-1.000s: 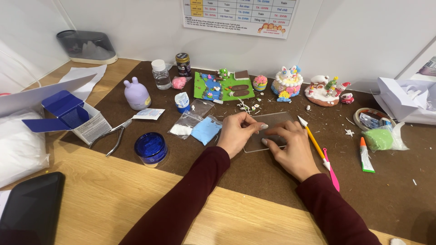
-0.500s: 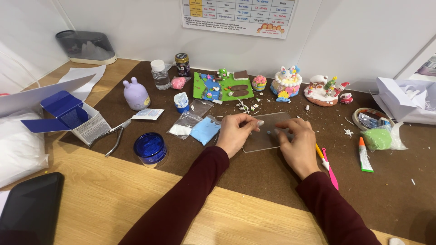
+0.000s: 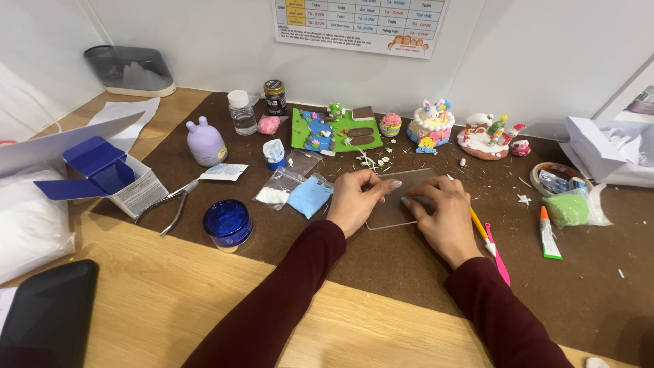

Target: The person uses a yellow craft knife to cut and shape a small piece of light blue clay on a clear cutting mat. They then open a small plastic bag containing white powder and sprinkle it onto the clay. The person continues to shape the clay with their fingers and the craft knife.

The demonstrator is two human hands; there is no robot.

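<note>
A clear plastic sheet (image 3: 402,194) lies flat on the brown mat (image 3: 409,272) in front of me. My left hand (image 3: 354,201) rests on its left edge, thumb and fingers pressing down on the sheet. My right hand (image 3: 446,218) lies on its right side, fingertips flat on the plastic. Something dark seems to sit under the right fingertips, but I cannot tell what. Both sleeves are dark red.
Small bags of blue clay (image 3: 308,196) and white clay (image 3: 276,193) lie left of my hands. A blue jar (image 3: 228,223), pliers (image 3: 170,204), an open blue box (image 3: 109,177), a yellow tool (image 3: 477,221) and a pink tool (image 3: 497,252), a glue tube (image 3: 548,232), clay models (image 3: 337,129) and a phone (image 3: 44,317) surround them.
My right hand slid right across the sheet, then came back toward the left. My left hand stayed on the sheet's left edge.
</note>
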